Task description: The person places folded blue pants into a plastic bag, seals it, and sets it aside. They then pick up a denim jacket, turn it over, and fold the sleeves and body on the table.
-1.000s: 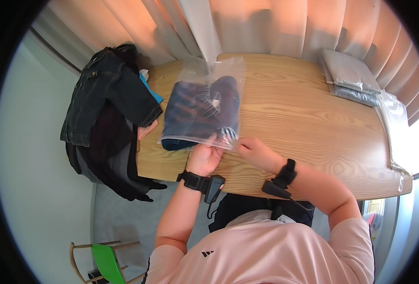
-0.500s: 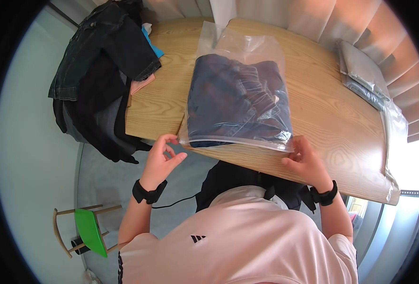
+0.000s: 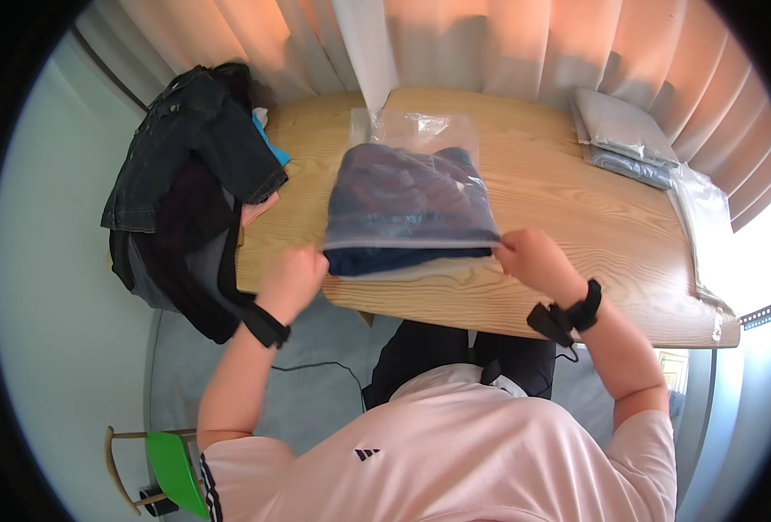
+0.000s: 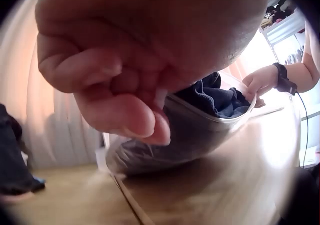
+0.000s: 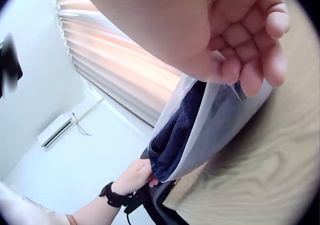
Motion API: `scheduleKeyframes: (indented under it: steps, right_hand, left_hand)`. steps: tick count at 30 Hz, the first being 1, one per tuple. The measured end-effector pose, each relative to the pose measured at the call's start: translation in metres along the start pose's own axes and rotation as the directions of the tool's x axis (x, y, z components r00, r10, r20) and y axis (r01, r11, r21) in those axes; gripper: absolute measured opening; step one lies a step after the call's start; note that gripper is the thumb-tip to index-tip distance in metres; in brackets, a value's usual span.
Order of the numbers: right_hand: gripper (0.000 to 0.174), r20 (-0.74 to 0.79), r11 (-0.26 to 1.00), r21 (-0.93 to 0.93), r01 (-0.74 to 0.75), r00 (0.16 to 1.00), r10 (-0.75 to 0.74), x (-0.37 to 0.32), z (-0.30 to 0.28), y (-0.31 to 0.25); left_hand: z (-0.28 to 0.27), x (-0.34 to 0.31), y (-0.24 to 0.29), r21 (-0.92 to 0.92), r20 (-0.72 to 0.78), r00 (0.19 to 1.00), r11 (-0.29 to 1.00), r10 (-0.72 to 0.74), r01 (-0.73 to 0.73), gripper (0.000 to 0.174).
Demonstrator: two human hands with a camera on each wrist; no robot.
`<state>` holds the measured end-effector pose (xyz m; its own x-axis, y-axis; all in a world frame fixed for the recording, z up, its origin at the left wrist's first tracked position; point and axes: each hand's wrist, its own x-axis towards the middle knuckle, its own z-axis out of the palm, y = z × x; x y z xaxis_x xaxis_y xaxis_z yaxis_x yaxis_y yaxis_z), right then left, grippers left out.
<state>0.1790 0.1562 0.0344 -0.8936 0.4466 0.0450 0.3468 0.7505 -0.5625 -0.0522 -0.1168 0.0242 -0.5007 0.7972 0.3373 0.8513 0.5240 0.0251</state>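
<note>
A clear plastic bag (image 3: 407, 196) is being held at its mouth, close to the front edge of a wooden table (image 3: 577, 204). The left corner of the mouth is being pinched between the thumb and curled fingers of the left hand (image 3: 291, 280). The right corner is being gripped in the same narrow way by the right hand (image 3: 529, 261). In the wrist views the mouth is being kept apart, and folded dark blue clothing (image 3: 403, 187) is showing inside. The film is thin, glossy and wrinkled, and its far end is lying slack toward the curtains (image 3: 507, 43).

The table is being lit from the right; its top is pale, with a strong grain and rounded corners. A heap of dark clothes, a denim jacket (image 3: 190, 152) uppermost, is hanging over its left end. Flat grey packets (image 3: 625, 135) are being kept in a stack at the far right corner, with loose clear bags (image 3: 707, 222) just beside them. The curtains are hanging in soft peach folds behind. A green chair (image 3: 177, 474) is standing on the grey floor, well apart from the table.
</note>
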Motion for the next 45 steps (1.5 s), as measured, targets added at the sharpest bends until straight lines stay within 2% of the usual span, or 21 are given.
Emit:
scheduleKeyframes:
  steps: [2, 3, 5, 8, 10, 11, 13, 16, 19, 20, 22, 25, 26, 30, 33, 35, 36, 37, 39, 41, 45]
  right_hand:
    - [0.031, 0.084, 0.983, 0.176, -0.059, 0.995, 0.045, 0.022, -0.031, -0.017]
    - [0.033, 0.106, 0.972, 0.219, -0.09, 0.992, 0.068, 0.036, -0.046, -0.027]
    - [0.035, 0.046, 0.96, -0.025, 0.278, 0.96, -0.276, 0.074, -0.077, -0.028]
    - [0.033, -0.153, 0.953, 0.287, 0.095, 0.987, -0.052, 0.086, -0.137, -0.078]
    - [0.032, -0.238, 0.943, 0.313, 0.116, 0.97, -0.04, 0.082, -0.175, -0.1]
    - [0.033, -0.29, 0.953, 0.258, 0.158, 0.954, -0.08, 0.075, -0.195, -0.11]
    - [0.033, -0.353, 0.961, 0.188, 0.201, 0.927, -0.125, 0.063, -0.223, -0.12]
    - [0.036, -0.485, 0.896, 0.26, 0.36, 0.851, -0.201, 0.049, -0.25, -0.12]
    - [0.036, -0.518, 0.858, 0.373, 0.354, 0.846, -0.123, 0.057, -0.251, -0.107]
    - [0.035, -0.472, 0.883, 0.392, 0.256, 0.88, -0.046, 0.068, -0.251, -0.098]
    - [0.034, -0.392, 0.901, 0.409, 0.143, 0.919, 0.032, 0.083, -0.244, -0.08]
    - [0.032, -0.4, 0.909, 0.404, 0.103, 0.914, 0.074, 0.092, -0.248, -0.071]
    - [0.03, -0.439, 0.914, 0.387, 0.117, 0.896, 0.071, 0.095, -0.254, -0.07]
    - [0.031, -0.618, 0.889, 0.335, 0.312, 0.785, -0.042, 0.079, -0.265, -0.073]
    - [0.035, -0.609, 0.955, 0.147, 0.258, 0.785, -0.119, 0.057, -0.242, -0.052]
    - [0.04, -0.604, 0.992, -0.028, 0.124, 0.789, -0.115, 0.028, -0.201, -0.036]
    - [0.038, -0.535, 0.999, -0.04, -0.029, 0.845, 0.003, 0.011, -0.179, -0.026]
    - [0.035, -0.507, 0.996, -0.044, 0.073, 0.858, -0.086, 0.001, -0.151, 0.0]
    - [0.031, -0.376, 0.989, -0.144, -0.024, 0.926, -0.032, -0.04, -0.104, 0.016]
    - [0.029, -0.234, 0.98, -0.199, 0.026, 0.97, -0.073, -0.073, -0.061, 0.035]
    - [0.022, 0.056, 0.997, 0.045, 0.063, 0.996, -0.065, -0.115, -0.023, 0.065]
  left_hand:
    - [-0.04, 0.03, -0.004, 0.096, -0.077, 0.991, 0.99, 0.109, -0.102, 0.028]
    - [-0.056, 0.049, -0.006, 0.195, -0.051, 0.998, 0.98, -0.019, 0.029, 0.028]
    - [-0.084, 0.087, -0.019, 0.219, -0.111, 0.994, 0.975, 0.0, 0.024, 0.028]
    - [-0.139, 0.138, -0.028, 0.254, -0.255, 0.967, 0.965, 0.007, 0.06, 0.03]
    - [-0.189, 0.161, -0.022, 0.227, -0.202, 0.975, 0.965, -0.087, 0.133, 0.034]
    - [-0.208, 0.166, -0.022, 0.216, -0.281, 0.959, 0.971, -0.042, 0.106, 0.035]
    - [-0.248, 0.168, -0.012, 0.002, -0.163, 0.984, 0.997, -0.073, 0.074, 0.035]
    - [-0.269, 0.174, -0.012, -0.137, -0.305, 0.952, 0.99, -0.022, -0.021, 0.036]
    - [-0.255, 0.188, -0.004, -0.133, -0.338, 0.94, 0.986, 0.053, -0.104, 0.039]
    - [-0.242, 0.196, -0.003, -0.135, -0.344, 0.937, 0.984, 0.059, -0.112, 0.039]
    - [-0.22, 0.212, 0.006, 0.012, -0.132, 0.989, 0.998, 0.059, -0.058, 0.039]
    - [-0.214, 0.221, 0.028, -0.03, -0.147, 0.987, 0.998, -0.058, 0.054, 0.037]
    - [-0.21, 0.231, 0.023, 0.057, -0.326, 0.944, 0.998, 0.055, -0.039, 0.032]
    - [-0.23, 0.229, 0.041, 0.137, -0.498, 0.859, 0.989, 0.119, -0.058, 0.03]
    - [-0.203, 0.21, 0.042, 0.198, -0.547, 0.793, 0.962, 0.267, -0.188, 0.028]
    - [-0.167, 0.186, 0.037, 0.173, -0.499, 0.784, 0.929, 0.37, -0.328, 0.02]
    - [-0.148, 0.167, 0.037, 0.176, -0.441, 0.798, 0.911, 0.412, -0.373, 0.018]
    - [-0.13, 0.146, 0.04, 0.177, -0.383, 0.806, 0.892, 0.452, -0.416, 0.016]
    - [-0.091, 0.1, 0.044, 0.006, -0.206, 0.871, 0.891, 0.445, -0.454, 0.015]
    - [-0.044, 0.056, 0.046, -0.153, -0.107, 0.857, 0.843, 0.505, -0.516, 0.015]
    - [-0.015, 0.001, 0.043, -0.426, 0.189, 0.794, 0.777, 0.578, -0.464, 0.019]
